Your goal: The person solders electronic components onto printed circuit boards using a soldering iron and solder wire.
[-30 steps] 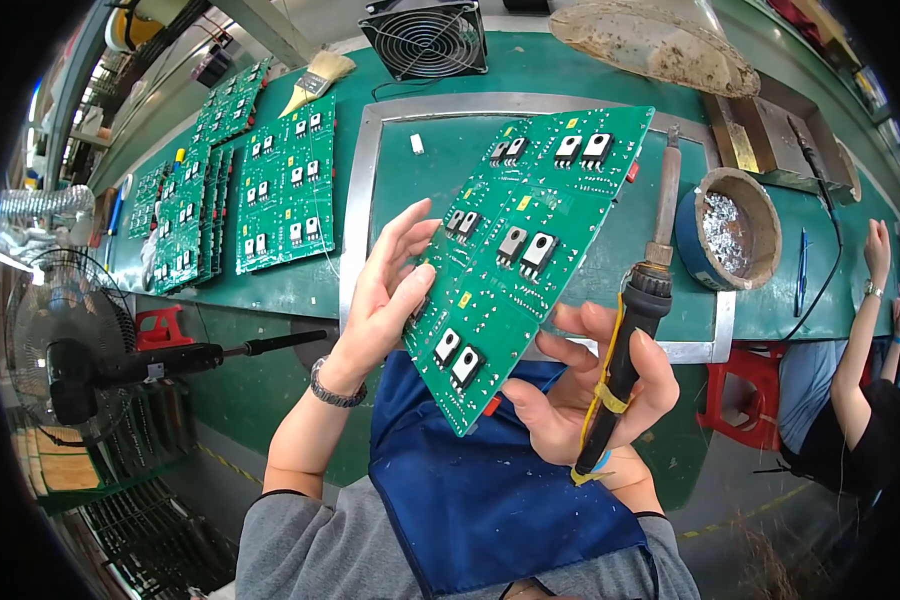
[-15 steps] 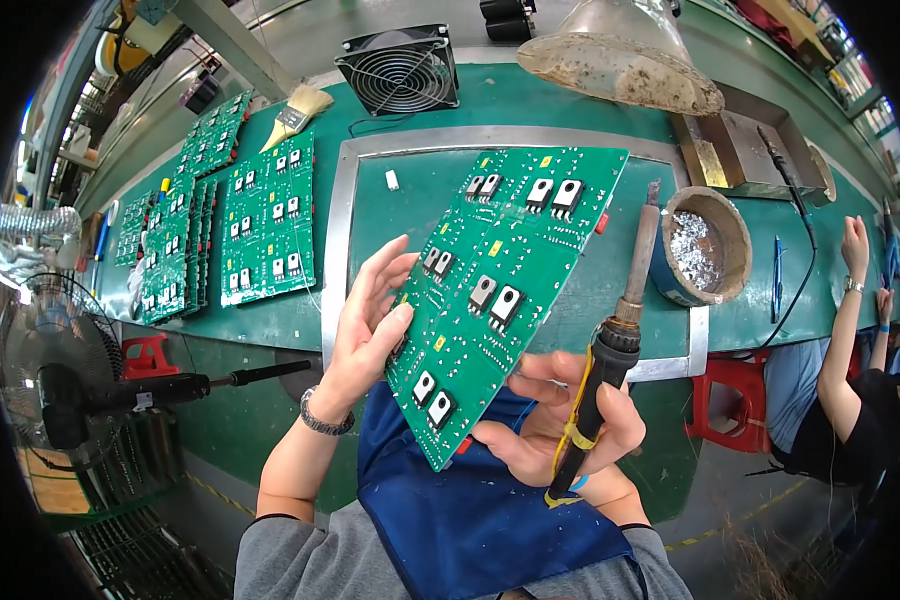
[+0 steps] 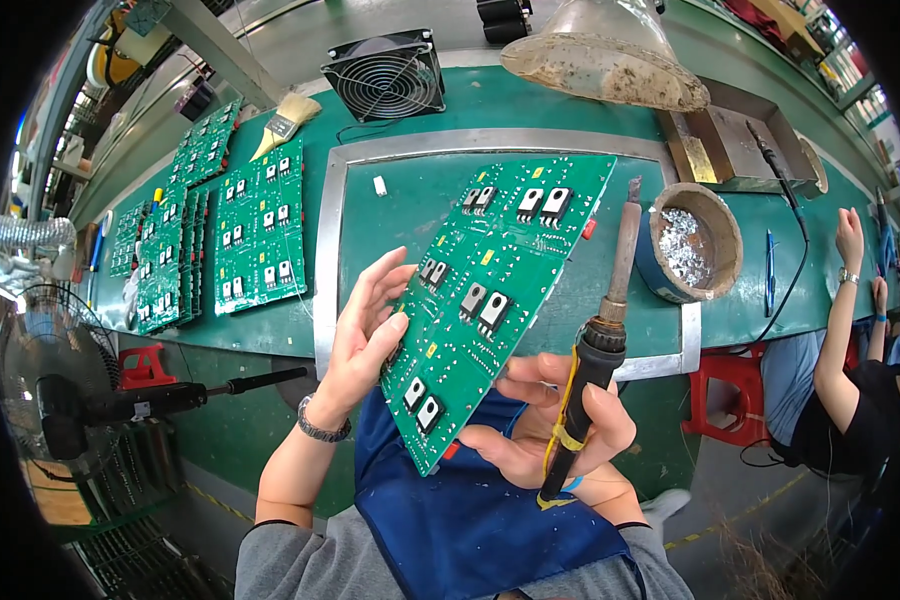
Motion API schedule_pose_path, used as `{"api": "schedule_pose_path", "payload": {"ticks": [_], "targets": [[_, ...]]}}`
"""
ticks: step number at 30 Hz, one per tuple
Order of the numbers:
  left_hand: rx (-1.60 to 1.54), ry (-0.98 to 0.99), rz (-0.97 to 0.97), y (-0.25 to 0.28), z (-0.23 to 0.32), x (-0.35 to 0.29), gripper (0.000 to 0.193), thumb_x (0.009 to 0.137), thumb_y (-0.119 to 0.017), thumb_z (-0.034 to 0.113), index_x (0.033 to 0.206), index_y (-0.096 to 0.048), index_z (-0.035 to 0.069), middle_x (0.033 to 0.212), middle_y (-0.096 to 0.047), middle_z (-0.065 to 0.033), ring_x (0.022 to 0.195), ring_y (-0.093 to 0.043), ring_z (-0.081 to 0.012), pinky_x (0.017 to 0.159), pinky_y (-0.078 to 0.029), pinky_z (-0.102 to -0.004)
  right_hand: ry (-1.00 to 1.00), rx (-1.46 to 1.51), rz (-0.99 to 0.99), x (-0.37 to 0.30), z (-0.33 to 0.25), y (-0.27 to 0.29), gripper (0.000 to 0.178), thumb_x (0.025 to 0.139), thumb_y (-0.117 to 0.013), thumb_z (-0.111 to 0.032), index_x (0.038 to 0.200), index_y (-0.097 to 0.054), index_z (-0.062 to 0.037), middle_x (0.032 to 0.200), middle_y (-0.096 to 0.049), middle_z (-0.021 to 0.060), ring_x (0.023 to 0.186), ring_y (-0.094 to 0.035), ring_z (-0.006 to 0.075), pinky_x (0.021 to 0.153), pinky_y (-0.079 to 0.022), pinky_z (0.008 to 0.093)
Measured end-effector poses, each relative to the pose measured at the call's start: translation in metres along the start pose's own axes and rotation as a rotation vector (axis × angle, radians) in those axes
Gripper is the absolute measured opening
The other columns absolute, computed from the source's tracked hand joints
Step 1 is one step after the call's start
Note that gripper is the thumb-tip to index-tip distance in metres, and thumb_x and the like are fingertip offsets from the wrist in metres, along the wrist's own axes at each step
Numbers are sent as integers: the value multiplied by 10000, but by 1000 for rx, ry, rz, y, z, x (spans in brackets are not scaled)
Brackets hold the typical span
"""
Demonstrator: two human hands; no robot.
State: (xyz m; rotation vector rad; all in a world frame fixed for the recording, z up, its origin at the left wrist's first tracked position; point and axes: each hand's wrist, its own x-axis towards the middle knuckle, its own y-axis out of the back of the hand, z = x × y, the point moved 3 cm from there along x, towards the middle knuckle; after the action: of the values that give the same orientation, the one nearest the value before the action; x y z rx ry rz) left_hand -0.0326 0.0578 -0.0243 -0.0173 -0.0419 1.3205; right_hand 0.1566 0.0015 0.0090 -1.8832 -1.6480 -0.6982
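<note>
Tilted up over my lap is a green circuit board with several black transistors in pairs and red parts on its right edge. My left hand grips the left edge, thumb on the face and fingers behind it. In my right hand is a soldering iron with a black handle and yellow tape, its metal tip pointing up and away from the board. Thumb and fingers of that same hand also touch the board's lower right edge. The fingertips behind the board are hidden.
Left on the green bench stand several similar circuit boards, with a brush behind. A black box fan, a dirty lamp-like hood, a round tub of metal scraps and a metal tray surround the work area. A co-worker's arm is at right.
The bench and its things have shifted slightly left in the view. My hands keep the same grips on the board and the soldering iron.
</note>
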Motion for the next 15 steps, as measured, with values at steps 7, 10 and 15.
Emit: {"api": "schedule_pose_path", "payload": {"ticks": [7,10,15], "targets": [[125,75,198,-4,5,-17,543,881,-523,118,1365,-303,3,1305,-411,-158,1204,-401,-221,1010,-325,-344,-129,161,38,-3,16,20,844,671,-805,-110,1284,-231,-33,1215,-427,238,1077,-548,331,805,-553,410],[135,96,200,-7,4,-22,518,891,-508,106,1356,-310,-9,1318,-409,-167,1224,-389,-221,1011,-322,-343,-273,105,61,-9,21,30,806,708,-780,-122,1300,-239,-42,1208,-447,216,1103,-530,320,853,-530,420],[89,90,214,-9,6,-24,507,893,-505,98,1348,-314,-17,1317,-410,-170,1233,-385,-226,1016,-318,-349,-309,127,81,-14,23,32,790,719,-771,-125,1299,-242,-36,1207,-449,217,1104,-530,319,859,-529,409]]}}
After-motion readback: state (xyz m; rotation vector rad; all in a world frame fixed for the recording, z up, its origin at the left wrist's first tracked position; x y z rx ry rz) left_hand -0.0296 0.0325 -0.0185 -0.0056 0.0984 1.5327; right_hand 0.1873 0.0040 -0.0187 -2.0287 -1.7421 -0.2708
